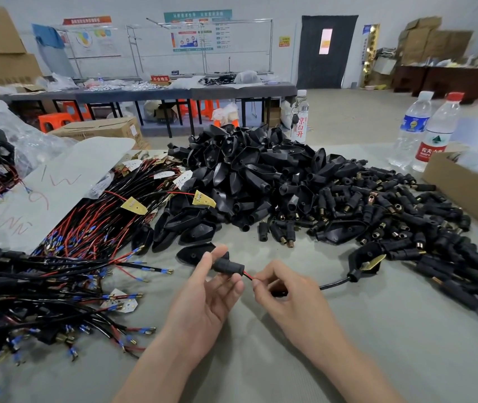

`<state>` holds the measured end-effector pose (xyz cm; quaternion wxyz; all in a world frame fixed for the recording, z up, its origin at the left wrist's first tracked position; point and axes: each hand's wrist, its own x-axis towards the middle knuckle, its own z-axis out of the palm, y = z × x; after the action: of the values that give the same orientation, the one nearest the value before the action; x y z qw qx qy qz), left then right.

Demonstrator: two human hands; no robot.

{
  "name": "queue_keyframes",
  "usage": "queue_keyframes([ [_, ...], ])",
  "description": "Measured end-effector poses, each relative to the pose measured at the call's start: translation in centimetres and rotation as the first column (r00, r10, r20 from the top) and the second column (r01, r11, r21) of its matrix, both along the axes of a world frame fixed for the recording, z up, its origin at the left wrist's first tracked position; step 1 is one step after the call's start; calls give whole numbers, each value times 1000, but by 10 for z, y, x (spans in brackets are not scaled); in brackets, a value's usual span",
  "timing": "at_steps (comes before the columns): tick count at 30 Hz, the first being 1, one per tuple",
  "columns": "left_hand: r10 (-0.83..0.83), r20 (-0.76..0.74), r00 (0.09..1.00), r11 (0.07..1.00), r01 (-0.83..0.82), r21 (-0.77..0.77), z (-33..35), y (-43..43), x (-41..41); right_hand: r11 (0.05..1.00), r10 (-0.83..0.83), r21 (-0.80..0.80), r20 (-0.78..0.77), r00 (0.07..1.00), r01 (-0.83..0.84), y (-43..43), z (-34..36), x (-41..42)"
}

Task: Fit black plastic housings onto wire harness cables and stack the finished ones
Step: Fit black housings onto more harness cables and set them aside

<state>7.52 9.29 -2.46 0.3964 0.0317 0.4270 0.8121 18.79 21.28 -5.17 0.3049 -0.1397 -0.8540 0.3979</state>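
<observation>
Centrally, left hand (208,292) pinches housing (227,267); right hand (287,289) pinches wire (248,276); bottle (300,120) reads, seemingly, 京白开.

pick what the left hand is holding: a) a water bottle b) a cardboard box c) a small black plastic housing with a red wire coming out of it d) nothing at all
c: the left hand pinches a small black plastic housing between thumb and fingers, and a red wire runs from its end to the fingertips of the right hand.
</observation>
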Motion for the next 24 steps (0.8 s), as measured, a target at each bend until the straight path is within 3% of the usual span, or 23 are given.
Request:
queue_keyframes([
  [10,-22,-91,996,1000,23,6,-1,4,9,996,25,-88,32,999,-22,-2,1,-1],
  [17,-68,-203,977,998,68,-7,-1,4,10,998,23,-61,62,998,-20,-2,2,-2],
  [24,18,-252,967,1000,-22,-12,-5,3,7,991,25,-136,58,998,-17,-2,4,-1],
])
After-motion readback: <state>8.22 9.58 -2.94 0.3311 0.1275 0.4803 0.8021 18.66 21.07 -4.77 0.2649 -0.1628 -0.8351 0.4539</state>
